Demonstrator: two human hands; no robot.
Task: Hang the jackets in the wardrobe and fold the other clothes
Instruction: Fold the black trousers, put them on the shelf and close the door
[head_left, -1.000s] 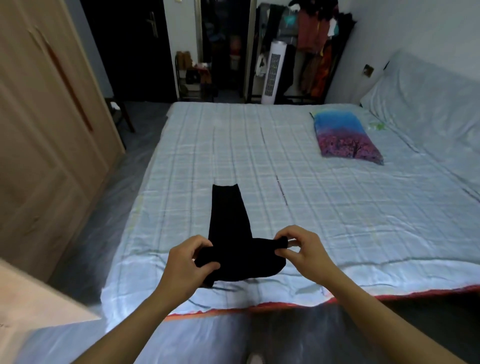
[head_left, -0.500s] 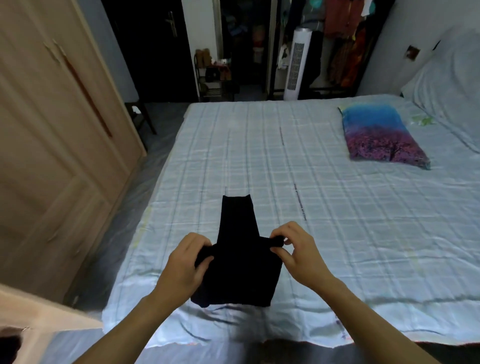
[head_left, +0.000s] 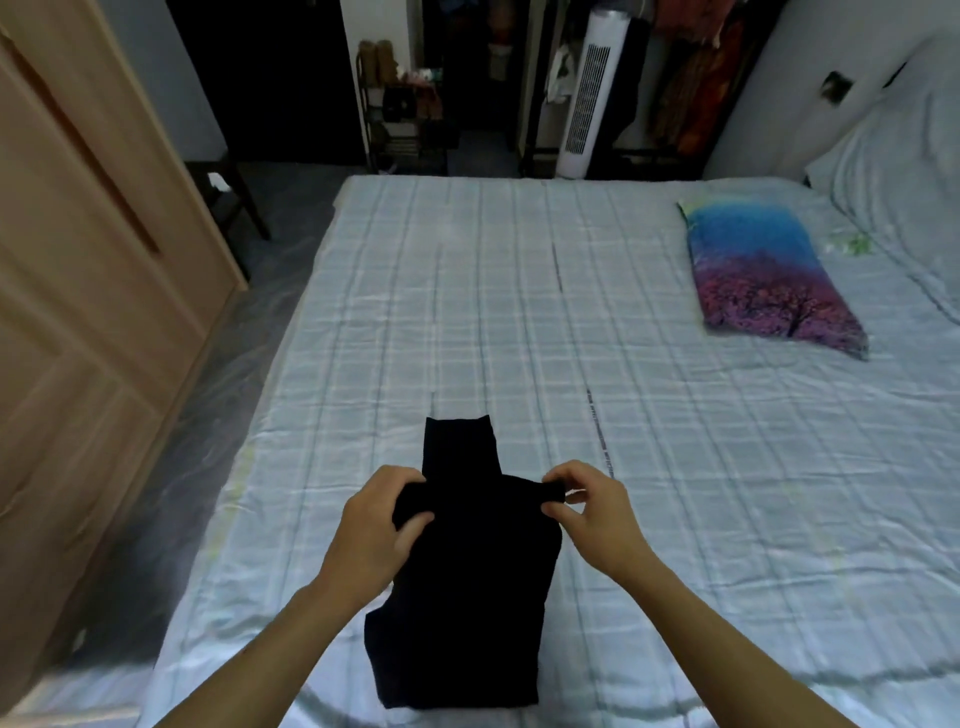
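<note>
We are working on the wide bed with its pale blue checked sheet (head_left: 519, 312), where the black, soft-knit garment (head_left: 467, 597) lies near the front edge, one narrow part reaching away from us. Our left hand (head_left: 379, 525) and right hand (head_left: 592, 512) each pinch a corner of its doubled-over band. We should keep both corners level and taut, lay the fold square, then smooth it flat.
</note>
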